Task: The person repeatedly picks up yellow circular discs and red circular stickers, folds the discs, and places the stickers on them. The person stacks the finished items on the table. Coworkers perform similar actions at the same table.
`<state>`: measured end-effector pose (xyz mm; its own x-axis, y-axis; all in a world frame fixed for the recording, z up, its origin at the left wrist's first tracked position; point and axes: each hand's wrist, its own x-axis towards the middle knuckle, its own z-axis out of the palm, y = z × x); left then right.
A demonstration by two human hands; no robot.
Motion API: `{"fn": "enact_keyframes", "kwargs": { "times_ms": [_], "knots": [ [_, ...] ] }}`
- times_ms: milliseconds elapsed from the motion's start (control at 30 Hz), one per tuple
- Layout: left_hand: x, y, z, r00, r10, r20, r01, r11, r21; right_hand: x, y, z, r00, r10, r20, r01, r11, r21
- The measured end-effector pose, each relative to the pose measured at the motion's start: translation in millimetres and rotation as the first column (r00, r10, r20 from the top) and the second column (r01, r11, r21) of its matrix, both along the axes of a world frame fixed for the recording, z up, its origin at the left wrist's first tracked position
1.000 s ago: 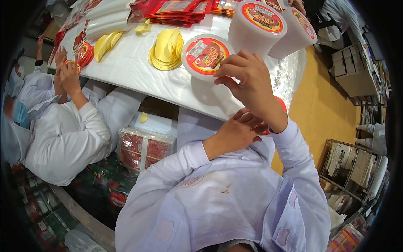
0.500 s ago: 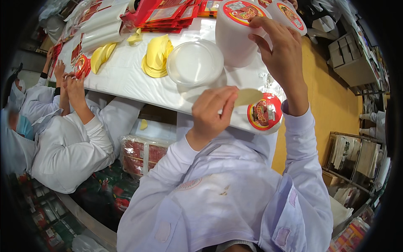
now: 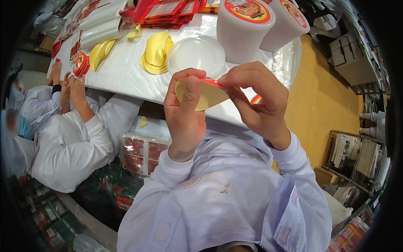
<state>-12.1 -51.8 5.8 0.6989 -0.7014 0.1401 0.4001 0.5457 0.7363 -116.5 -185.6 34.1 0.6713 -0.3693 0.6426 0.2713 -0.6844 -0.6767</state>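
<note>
Above the table's front edge, both my hands hold a round sticker (image 3: 205, 99) with its pale yellow backing toward me. A strip of its red face shows along the upper edge. My left hand (image 3: 183, 113) has its thumb flat on the backing, fingers behind. At the sticker's right end, my right hand (image 3: 262, 98) pinches the edge between thumb and fingertips. Just beyond stands a round clear plastic lid or tub (image 3: 196, 56). A red round label (image 3: 255, 100) on the table is mostly hidden behind my right hand.
Two tall white stacks or tubs, one nearer (image 3: 244, 40) and one behind (image 3: 283, 29), bear red round labels. Yellow backing papers (image 3: 156, 54) lie left of the clear lid. Red printed pouches (image 3: 166, 14) fill the back. A co-worker (image 3: 75, 151) sits at left, hands near red stickers (image 3: 81, 65).
My right hand has come down from the labelled white stack to the sticker's edge. My left hand has turned and moved left and up, bringing the yellow backing toward me.
</note>
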Motion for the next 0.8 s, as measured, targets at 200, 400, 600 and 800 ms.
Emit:
{"fn": "enact_keyframes", "kwargs": {
  "times_ms": [200,400,600,800],
  "knots": [
    [-10,2,-2,0.98,0.056,0.193,-0.043,0.996,-0.072,11,18,-1,0.97,0.063,0.233,-0.119,0.965,0.232],
    [-11,-5,-17,0.946,0.128,0.296,-0.071,0.978,-0.196,7,20,-8,0.956,0.125,0.264,-0.197,0.944,0.266],
    [-17,-10,-16,0.941,0.17,0.293,-0.099,0.965,-0.241,5,25,-10,0.956,0.086,0.28,-0.162,0.951,0.262],
    [-13,-13,-10,0.861,0.306,0.407,-0.247,0.95,-0.192,4,28,-4,0.976,0.033,0.214,-0.079,0.974,0.211]
  ]
}}
